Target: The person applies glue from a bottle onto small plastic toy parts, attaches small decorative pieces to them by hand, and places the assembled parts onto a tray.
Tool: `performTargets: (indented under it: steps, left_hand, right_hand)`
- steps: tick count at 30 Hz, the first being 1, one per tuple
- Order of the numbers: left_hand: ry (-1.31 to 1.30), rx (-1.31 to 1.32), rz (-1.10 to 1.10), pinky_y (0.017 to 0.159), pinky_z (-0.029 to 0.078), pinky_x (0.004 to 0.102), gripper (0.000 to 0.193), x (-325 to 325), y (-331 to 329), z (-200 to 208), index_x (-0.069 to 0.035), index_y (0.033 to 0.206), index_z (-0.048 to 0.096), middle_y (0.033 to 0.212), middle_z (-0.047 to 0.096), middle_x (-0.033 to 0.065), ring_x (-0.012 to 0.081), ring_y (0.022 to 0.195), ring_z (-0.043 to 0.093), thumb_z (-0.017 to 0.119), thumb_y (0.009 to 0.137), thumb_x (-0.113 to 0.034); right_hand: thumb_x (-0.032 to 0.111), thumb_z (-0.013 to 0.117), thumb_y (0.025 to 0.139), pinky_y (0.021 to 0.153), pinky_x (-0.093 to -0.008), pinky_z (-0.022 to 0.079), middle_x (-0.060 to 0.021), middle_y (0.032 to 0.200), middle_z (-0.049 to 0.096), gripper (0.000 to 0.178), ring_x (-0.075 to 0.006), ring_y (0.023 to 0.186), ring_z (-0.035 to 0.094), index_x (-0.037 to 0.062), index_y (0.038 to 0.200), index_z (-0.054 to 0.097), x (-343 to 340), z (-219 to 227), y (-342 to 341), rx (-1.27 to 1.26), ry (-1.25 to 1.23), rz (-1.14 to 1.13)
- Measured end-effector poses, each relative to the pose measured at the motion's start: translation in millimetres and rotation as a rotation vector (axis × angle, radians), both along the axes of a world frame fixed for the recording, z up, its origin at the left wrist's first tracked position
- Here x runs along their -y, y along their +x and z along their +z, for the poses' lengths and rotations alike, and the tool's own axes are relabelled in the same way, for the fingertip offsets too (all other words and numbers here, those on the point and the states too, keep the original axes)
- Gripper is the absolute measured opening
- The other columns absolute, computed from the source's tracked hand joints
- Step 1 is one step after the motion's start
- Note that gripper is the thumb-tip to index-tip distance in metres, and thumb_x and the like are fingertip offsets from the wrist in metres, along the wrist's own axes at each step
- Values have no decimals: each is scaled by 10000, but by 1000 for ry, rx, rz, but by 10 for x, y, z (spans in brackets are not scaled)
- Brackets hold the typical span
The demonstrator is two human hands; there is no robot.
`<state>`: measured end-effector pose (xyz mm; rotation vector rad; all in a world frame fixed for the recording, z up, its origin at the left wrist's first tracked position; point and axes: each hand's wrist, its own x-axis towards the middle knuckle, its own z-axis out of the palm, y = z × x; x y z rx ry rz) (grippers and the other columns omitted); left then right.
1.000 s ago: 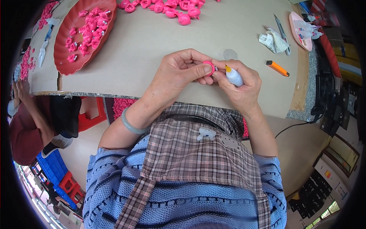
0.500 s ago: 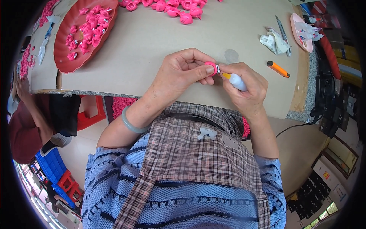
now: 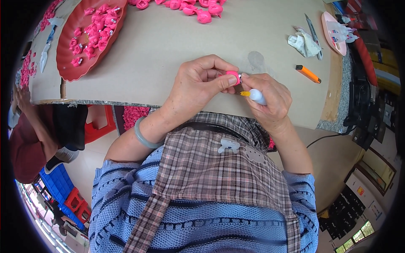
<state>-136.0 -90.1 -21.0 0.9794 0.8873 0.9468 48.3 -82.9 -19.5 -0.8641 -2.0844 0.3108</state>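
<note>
My left hand (image 3: 198, 83) pinches a small bright pink plastic piece (image 3: 231, 76) between thumb and fingers, just above the near part of the table. At its right side shows a small white-and-dark part (image 3: 239, 79), with my right fingertips against it. Held lower in the curled fingers of my right hand (image 3: 273, 96) is a small whitish squeeze bottle (image 3: 257, 97). Its yellow tip points left, below the pink piece and apart from it. My fingers hide much of the pink piece.
A red scalloped tray (image 3: 72, 72) of pink pieces stands at left; more pink pieces (image 3: 204, 16) lie at the back. At right are crumpled tissue (image 3: 304, 44), a grey craft knife (image 3: 312, 33), an orange pen-like tool (image 3: 308, 74) and a pink dish (image 3: 330, 31). A co-worker (image 3: 31, 139) sits left.
The bottle's yellow tip has dropped away from the pink piece. My right fingertips have come up against the small white-and-dark part. My left hand keeps its pinch.
</note>
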Motion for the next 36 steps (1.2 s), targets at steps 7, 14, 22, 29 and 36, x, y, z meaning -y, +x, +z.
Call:
performTargets:
  steps: [7,14,22,29,36]
  left_hand:
    - [23,3,22,707,540,240,175,14,19,-10,44,1012,610,891,666,106,142,821,655,623,882,-73]
    - [12,10,52,690,553,224,147,5,41,-2,55,968,601,851,665,116,127,767,652,636,867,-45]
    - [38,-14,23,710,539,243,174,-1,27,-2,47,1020,602,878,668,111,144,814,655,612,888,-66]
    - [20,-5,13,718,533,244,182,-6,8,8,47,1029,596,885,666,109,141,814,652,612,888,-68]
    - [-2,64,-6,702,525,244,194,-36,-44,-5,35,1042,593,892,660,98,135,799,641,622,880,-68]
  right_hand:
    - [-2,718,701,473,-263,483,-87,692,634,189,-187,579,632,5,858,612,5,-45,-10,-25,13,-8]
    - [-4,719,695,469,-261,480,-90,694,635,197,-189,576,630,5,861,613,10,-52,-13,-21,10,-18]
    - [-4,720,694,468,-260,479,-92,698,637,197,-190,576,631,6,861,614,4,-59,-16,-18,20,-29]
    - [-3,720,694,479,-263,491,-93,707,646,194,-194,587,640,5,860,619,8,-20,-26,-6,4,-34]
    - [-5,724,681,506,-261,510,-93,721,655,236,-193,626,660,6,900,634,-26,76,-47,-25,-2,-5]
